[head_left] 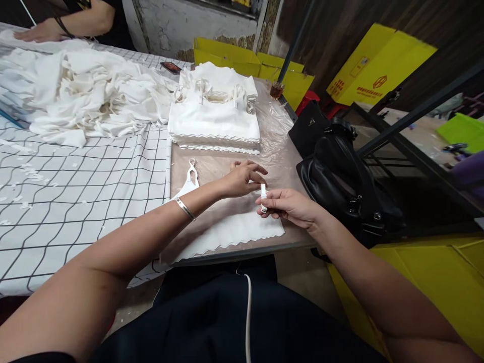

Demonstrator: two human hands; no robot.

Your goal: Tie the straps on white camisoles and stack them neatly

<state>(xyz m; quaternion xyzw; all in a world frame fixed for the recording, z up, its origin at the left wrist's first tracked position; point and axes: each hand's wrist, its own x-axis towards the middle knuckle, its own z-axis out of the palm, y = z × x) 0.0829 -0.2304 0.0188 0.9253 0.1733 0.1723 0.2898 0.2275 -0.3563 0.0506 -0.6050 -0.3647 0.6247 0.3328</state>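
at the far left, a loose heap of white fabric pieces (86, 96) sprawls across a white tablecloth with a black grid (75, 201), with small white scraps scattered on the cloth near it. above the heap, in the top left corner, another person's hand (40, 33) rests flat on more white cloth, a dark band on its wrist.

moving right, the grid cloth ends at a bare brownish table surface (212, 171) covered in clear plastic. on it, toward the back, sits a neat stack of folded white garments (215, 118) with scalloped edges and straps on top. nearer the wearer, a single white garment (230, 227) lies flat at the table's front edge, one strap looped out at its upper left.

the left hand (242, 179), with a silver bangle on the wrist, hovers over this garment, fingertips pinched on the top of a small white strap piece (263, 196). the right hand (289, 206) is just beside it, thumb and fingers closed on the lower part of the same strap piece, which stands upright between the two hands, right above the garment's right side.

further right, a black handbag (340, 176) sits against the table's edge. behind it, a glass of brown drink (277, 89) stands at the table's back corner, and yellow cartons (378, 65) line the wall.
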